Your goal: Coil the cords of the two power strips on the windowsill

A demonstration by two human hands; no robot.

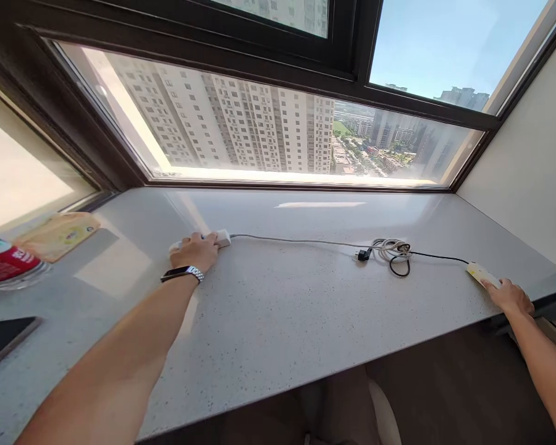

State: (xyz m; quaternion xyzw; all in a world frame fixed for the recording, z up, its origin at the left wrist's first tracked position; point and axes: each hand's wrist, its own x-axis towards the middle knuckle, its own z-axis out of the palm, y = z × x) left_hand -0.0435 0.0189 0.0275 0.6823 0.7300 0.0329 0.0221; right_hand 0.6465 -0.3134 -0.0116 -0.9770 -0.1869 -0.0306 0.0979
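Note:
On the left of the pale speckled countertop (278,309), my left hand (194,252) is closed over a white power strip (223,238), whose end shows past the fingers. From it a thin light cable (296,240) runs right to a tangled coil of cable (389,246) with a black plug (364,254) beside it. A black cord (438,256) leads from the coil to a yellowish-white power strip (479,272). Its near end is gripped by my right hand (509,295), close to the counter's front edge. Both strips are partly covered by my hands.
A bottle with a red label (7,262), a yellowish packet (60,235) and a dark flat object (4,340) lie at the left. A dark-framed window (241,123) borders the back, and a white wall (528,136) rises at the right.

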